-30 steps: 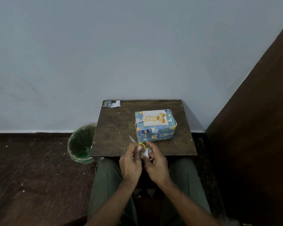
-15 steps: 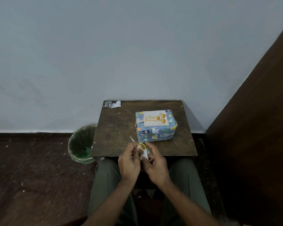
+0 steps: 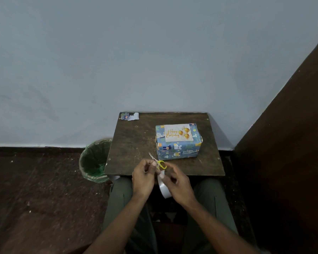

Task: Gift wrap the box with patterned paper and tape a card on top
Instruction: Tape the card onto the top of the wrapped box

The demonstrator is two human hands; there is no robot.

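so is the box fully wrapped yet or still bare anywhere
Wrapped, as far as visible: the gift box shows blue patterned paper on its top and near side, with the birthday card lying flat on top. The far sides are hidden.

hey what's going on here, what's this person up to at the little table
A seated person is finishing a gift. The wrapped box sits on the small wooden table with a Happy Birthday card lying on top. Near the table's front edge, the left hand and right hand work a roll of clear tape between them, seemingly pulling a strip. Yellow-handled scissors lie just beyond the fingers. A paper scrap sits at the far corner.
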